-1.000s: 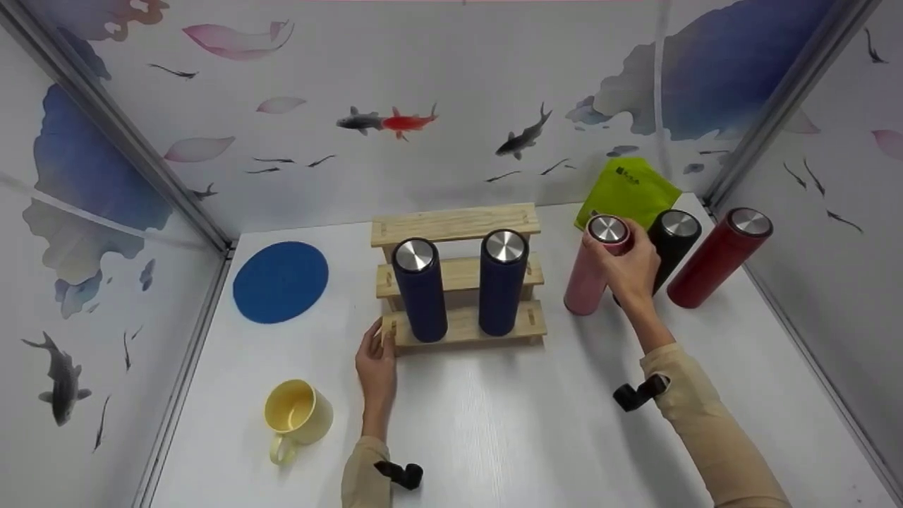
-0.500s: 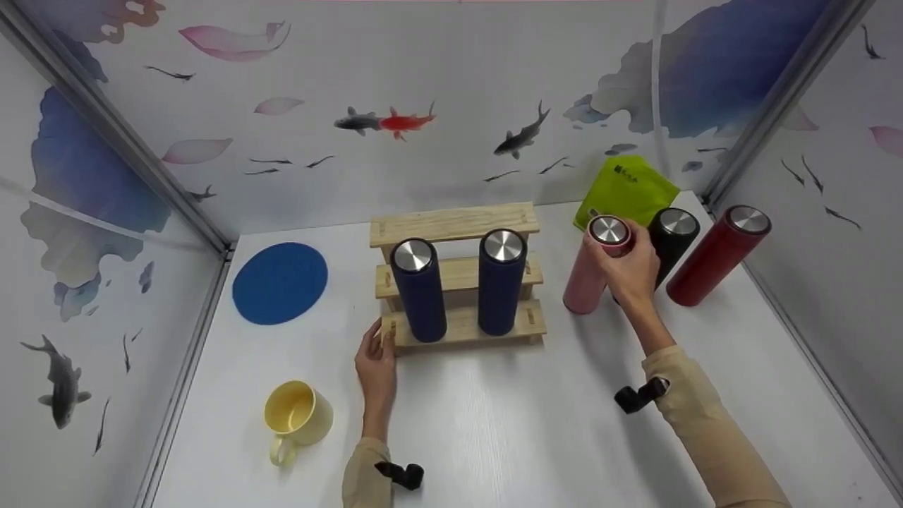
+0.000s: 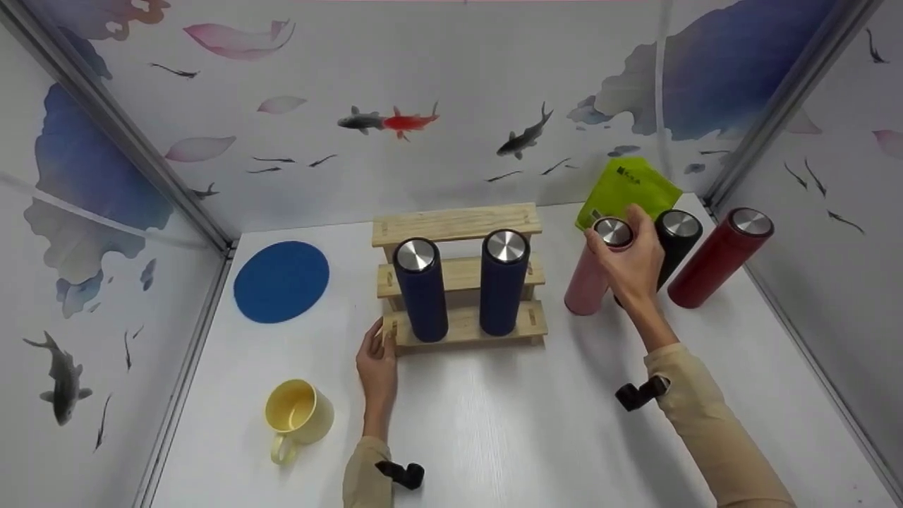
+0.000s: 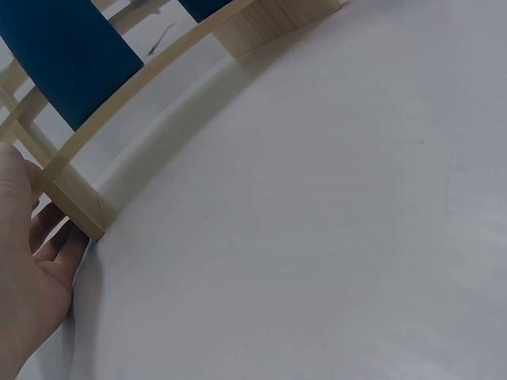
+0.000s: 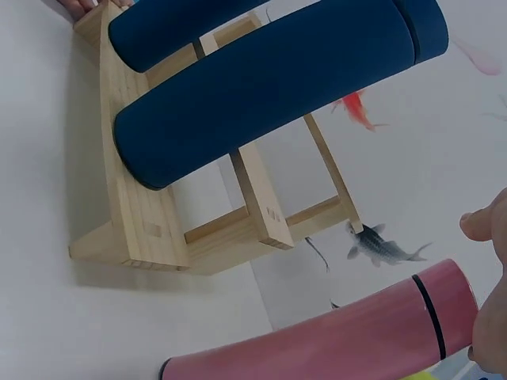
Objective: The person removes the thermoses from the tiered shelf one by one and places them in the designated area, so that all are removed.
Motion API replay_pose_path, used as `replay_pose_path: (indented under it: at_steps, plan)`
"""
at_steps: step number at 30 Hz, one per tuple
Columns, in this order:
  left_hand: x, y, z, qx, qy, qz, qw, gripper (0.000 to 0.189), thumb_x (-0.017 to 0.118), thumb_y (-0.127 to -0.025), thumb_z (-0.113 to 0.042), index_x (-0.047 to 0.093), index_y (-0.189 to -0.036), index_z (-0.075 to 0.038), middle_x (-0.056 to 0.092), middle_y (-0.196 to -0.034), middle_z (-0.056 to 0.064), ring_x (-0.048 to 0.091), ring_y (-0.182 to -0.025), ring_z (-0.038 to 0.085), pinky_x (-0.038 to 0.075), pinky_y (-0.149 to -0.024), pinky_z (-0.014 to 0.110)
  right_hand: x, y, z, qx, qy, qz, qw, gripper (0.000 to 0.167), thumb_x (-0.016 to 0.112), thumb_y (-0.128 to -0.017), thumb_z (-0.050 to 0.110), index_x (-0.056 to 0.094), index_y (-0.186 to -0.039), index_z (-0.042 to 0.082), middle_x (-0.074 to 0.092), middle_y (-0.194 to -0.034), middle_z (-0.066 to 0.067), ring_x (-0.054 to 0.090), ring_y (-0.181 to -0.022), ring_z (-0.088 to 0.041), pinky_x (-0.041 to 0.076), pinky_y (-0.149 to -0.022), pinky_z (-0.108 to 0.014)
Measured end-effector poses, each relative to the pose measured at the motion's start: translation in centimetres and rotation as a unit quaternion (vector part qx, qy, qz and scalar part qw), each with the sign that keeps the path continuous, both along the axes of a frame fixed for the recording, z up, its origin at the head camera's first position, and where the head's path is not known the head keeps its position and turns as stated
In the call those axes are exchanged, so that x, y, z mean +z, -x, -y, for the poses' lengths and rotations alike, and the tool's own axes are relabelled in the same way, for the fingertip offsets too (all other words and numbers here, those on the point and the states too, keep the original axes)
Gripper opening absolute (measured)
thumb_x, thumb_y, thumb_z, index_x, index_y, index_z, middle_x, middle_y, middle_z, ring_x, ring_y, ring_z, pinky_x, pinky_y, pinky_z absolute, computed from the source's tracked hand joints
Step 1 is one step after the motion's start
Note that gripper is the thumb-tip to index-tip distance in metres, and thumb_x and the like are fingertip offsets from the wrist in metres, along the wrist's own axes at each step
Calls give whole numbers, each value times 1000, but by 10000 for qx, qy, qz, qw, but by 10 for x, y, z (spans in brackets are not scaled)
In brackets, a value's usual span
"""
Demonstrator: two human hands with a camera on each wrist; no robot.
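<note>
At the lower centre of the head view, the left hand (image 3: 377,367) pinches the left end of a wooden rack (image 3: 463,328) at its lowest step. Right of centre, the right hand (image 3: 635,267) is spread around the top of a pink bottle (image 3: 585,283) standing on the bench (image 3: 487,423). Two dark blue bottles (image 3: 422,300) stand on that lowest step; a black bottle (image 3: 675,248) and a red bottle (image 3: 716,262) stand farther right.

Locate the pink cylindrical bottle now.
In the head view, the pink bottle stands right of centre between the tiered wooden rack and the black cylindrical bottle, with the right hand at its top.
</note>
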State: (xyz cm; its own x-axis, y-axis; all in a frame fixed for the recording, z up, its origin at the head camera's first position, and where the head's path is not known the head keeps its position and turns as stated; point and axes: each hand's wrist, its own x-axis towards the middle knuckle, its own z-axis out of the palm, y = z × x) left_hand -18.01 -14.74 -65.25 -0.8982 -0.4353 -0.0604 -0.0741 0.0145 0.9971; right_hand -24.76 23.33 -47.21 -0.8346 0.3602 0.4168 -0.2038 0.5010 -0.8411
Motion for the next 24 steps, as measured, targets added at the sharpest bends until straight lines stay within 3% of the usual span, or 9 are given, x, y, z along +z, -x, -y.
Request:
replay_pose_path:
  at_steps: [11, 21, 24]
  plan:
    - [0, -2, -1, -37, 103, 80, 9999, 41, 61, -103, -18, 57, -144, -16, 61, -141, 17, 59, -131, 31, 56, -100, 36, 20, -11, 15, 264, 183, 90, 9994, 70, 80, -88, 27, 49, -145, 0, 55, -148, -15, 50, -141, -26, 39, -119, -41]
    - [0, 1, -2, 39, 7, -123, 9999, 40, 61, -102, -13, 58, -142, -13, 65, -135, 16, 62, -127, 28, 55, -90, 18, 36, -28, 41, 875, 389, 86, 9954, 68, 80, -89, 27, 50, -144, 2, 57, -146, -14, 51, -140, -25, 43, -115, -47]
    - [-1, 1, -2, 65, -41, -119, 9999, 39, 61, -102, -12, 58, -141, -12, 65, -135, 17, 62, -127, 28, 55, -89, 18, 36, -31, 48, 1033, 360, -51, 9940, 69, 81, -88, 27, 50, -145, 2, 57, -146, -15, 52, -139, -26, 42, -116, -46]
